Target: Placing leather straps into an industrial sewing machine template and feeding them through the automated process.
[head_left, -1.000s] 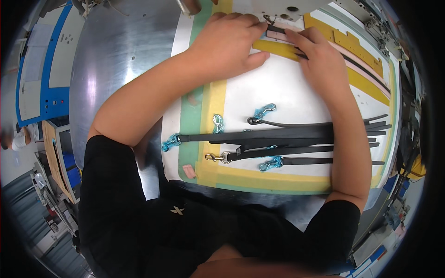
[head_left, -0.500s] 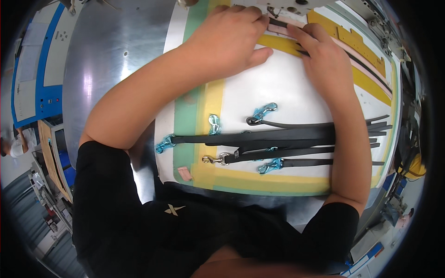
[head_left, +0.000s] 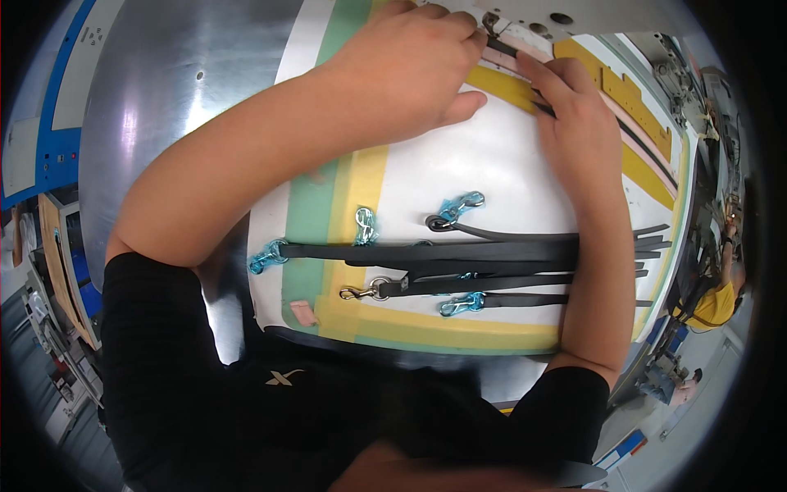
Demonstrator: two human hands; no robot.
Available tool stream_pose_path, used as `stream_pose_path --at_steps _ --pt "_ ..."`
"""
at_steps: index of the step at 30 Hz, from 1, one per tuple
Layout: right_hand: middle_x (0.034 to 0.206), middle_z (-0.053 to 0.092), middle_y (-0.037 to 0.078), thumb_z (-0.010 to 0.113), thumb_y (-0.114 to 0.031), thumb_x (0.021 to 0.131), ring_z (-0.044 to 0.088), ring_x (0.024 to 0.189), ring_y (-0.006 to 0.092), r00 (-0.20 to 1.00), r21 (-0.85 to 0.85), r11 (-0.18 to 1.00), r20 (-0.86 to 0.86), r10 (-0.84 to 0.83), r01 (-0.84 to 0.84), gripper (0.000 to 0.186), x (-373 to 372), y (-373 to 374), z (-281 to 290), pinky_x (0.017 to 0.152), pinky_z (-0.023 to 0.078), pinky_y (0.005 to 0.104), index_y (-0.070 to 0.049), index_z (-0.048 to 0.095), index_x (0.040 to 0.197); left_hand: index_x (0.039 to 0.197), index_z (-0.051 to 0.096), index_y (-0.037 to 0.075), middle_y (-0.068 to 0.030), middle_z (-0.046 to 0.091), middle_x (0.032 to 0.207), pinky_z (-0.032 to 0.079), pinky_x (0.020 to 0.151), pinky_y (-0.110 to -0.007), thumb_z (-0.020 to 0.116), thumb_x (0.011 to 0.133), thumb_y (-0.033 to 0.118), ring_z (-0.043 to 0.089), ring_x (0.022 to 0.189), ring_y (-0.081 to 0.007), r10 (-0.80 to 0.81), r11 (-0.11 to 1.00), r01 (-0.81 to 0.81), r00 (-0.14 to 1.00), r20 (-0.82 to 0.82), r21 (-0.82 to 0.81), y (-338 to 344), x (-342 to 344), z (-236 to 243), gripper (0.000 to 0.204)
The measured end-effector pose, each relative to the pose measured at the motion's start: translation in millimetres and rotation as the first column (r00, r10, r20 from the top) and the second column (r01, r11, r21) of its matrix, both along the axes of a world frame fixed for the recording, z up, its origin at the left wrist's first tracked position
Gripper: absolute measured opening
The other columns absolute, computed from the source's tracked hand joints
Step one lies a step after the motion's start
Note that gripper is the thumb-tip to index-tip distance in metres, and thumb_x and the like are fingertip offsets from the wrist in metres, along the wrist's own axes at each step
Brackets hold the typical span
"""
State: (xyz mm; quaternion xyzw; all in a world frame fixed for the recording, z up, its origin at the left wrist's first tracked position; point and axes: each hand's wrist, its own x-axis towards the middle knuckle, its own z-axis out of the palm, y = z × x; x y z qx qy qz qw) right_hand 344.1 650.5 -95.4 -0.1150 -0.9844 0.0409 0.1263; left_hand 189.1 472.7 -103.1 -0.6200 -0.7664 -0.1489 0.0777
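Black strap: touched by right hand
Left hand: placed left of strap
Fingers, both hands: clamping cannot be told
Shirt emblem: seen below strap

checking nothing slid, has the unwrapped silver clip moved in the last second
No, in no direction that shows: the silver clip lies over the same part of the yellow tape strip.

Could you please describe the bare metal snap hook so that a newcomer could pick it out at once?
Start with the white work surface and find the dark straps lying across it. Toward their left ends, partly over the yellow band, lies the snap hook, attached to one of those straps. Unlike the neighbouring hooks, it has no blue wrapping.
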Motion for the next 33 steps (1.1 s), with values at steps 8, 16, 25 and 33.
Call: stream_pose_path --at_steps 8,16,25,33 --pt "0.112 0.068 0.004 0.063 -0.001 0.083 0.070 0.095 0.0289 1.000 -0.008 1.000 0.000 -0.011 0.011 0.052 -0.4 -1.8 2.8 0.083 0.057 0.0412 -0.021 0.073 0.130 0.112 0.067 -0.009 -0.0216 0.067 0.113 0.048 0.100 -0.045 0.064 0.094 0.036 0.063 0.110 -0.0339 -0.107 0.991 0.112 0.991 0.074 -0.067 0.8 -6.9 13.4 0.049" --pt "0.116 0.067 0.004 0.063 -0.002 0.084 0.071 0.096 0.0287 0.998 0.039 0.999 0.049 -0.025 0.023 0.054 -2.6 -2.5 3.3 0.083 0.058 0.0417 -0.021 0.071 0.133 0.131 0.064 -0.003 -0.0140 0.067 0.127 0.047 0.106 -0.044 0.072 0.091 0.041 0.064 0.117 -0.0314 -0.001 0.999 0.001 1.000 0.007 0.035 3.9 2.5 -3.6 0.060" --pt "0.120 0.065 0.007 0.062 -0.004 0.087 0.070 0.097 0.0317 0.995 0.080 0.996 0.088 -0.056 0.049 0.052 -5.4 -6.7 3.7 0.083 0.058 0.0438 -0.019 0.068 0.136 0.126 0.067 -0.001 -0.0134 0.070 0.119 0.049 0.102 -0.042 0.073 0.089 0.047 0.065 0.114 -0.0299 -0.012 1.000 0.012 0.999 0.043 -0.003 10.7 -2.0 -9.8 0.061" --pt "0.122 0.065 0.008 0.061 -0.008 0.089 0.071 0.101 0.0313 0.991 0.063 0.996 0.112 -0.073 0.066 0.047 -0.1 -1.9 4.1 0.086 0.058 0.0442 -0.019 0.069 0.134 0.128 0.068 0.003 -0.0119 0.069 0.120 0.047 0.102 -0.044 0.069 0.091 0.049 0.063 0.116 -0.0296 -0.002 1.000 0.002 1.000 -0.014 -0.011 14.8 4.3 -9.2 0.059"
